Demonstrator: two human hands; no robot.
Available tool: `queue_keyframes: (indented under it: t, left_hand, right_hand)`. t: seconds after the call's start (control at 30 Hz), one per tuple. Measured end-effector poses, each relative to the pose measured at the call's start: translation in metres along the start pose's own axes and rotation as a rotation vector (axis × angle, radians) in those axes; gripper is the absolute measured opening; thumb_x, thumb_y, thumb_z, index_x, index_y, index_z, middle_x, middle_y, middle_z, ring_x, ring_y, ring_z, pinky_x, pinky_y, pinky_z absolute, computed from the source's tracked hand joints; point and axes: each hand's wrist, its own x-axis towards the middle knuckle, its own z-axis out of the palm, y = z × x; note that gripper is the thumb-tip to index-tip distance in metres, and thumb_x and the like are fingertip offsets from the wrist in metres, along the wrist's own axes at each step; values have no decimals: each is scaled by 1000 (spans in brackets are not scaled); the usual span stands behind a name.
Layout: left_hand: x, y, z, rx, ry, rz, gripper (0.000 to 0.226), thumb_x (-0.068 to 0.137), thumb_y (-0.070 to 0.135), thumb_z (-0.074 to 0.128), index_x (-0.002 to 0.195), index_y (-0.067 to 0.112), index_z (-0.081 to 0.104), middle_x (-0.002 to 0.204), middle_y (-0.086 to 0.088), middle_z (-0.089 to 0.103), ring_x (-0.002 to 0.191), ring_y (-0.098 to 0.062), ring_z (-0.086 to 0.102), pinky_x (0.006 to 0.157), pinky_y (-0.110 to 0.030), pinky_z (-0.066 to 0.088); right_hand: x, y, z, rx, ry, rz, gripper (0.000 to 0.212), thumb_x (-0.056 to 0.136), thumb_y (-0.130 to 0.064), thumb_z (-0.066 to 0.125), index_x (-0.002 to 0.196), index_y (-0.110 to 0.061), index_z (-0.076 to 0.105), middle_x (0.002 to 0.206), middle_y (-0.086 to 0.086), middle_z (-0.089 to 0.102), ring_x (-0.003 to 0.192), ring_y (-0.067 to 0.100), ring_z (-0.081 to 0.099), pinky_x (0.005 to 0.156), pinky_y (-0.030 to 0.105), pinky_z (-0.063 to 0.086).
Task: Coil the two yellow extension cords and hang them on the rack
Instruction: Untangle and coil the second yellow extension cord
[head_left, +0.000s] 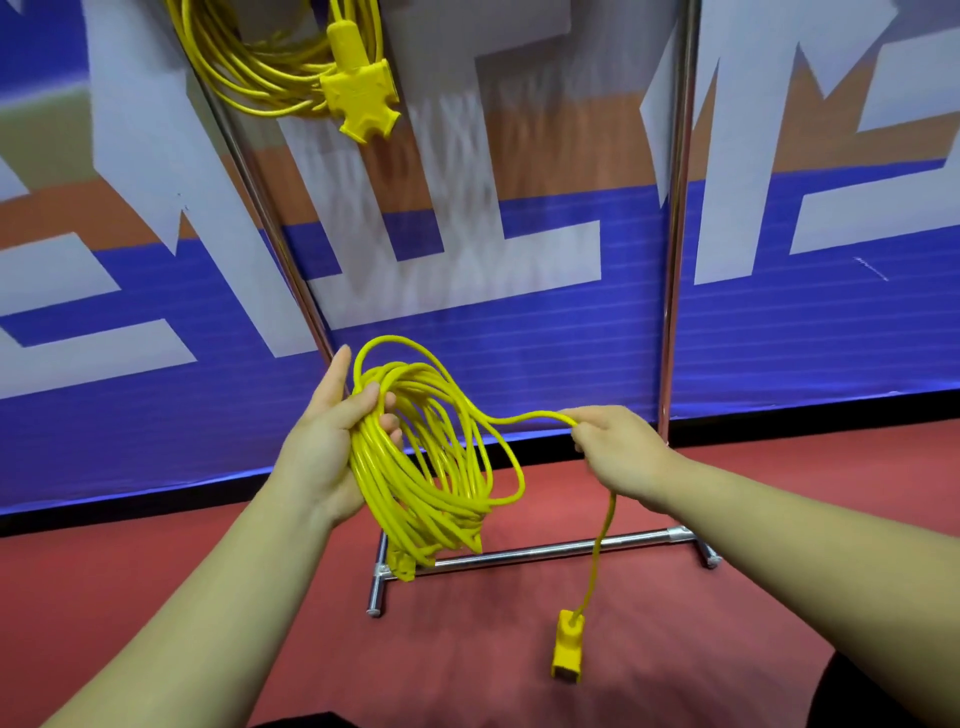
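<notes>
Finishing second coil (415, 467): loops gripped by left hand (327, 447), tail (524, 418) pinched by right hand (623, 452); next, looping in near dangling plug (568, 647).

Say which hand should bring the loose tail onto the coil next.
Probably right: the right hand pinches the loose tail with its plug dangling, while the left hand grips the coil.

The cord (415, 467) in our grip has a smooth, glossy plastic jacket. The plug (568, 644) dangling below the grip is duller moulded plastic. Beneath the grip we see a rack (545, 552) of polished metal tube on a matt floor (701, 649).
</notes>
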Motion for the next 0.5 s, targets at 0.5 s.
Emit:
queue_keyframes:
  t: [0.5]
  left_hand:
    - [1, 0, -4, 235, 14, 187, 21, 95, 1, 56, 97, 15, 72, 73, -10, 59, 50, -17, 52, 49, -28, 49]
  right_hand:
    - [-8, -3, 10, -258, -222, -99, 28, 99, -14, 46, 122, -22, 59, 80, -4, 68, 57, -3, 53, 55, 10, 39]
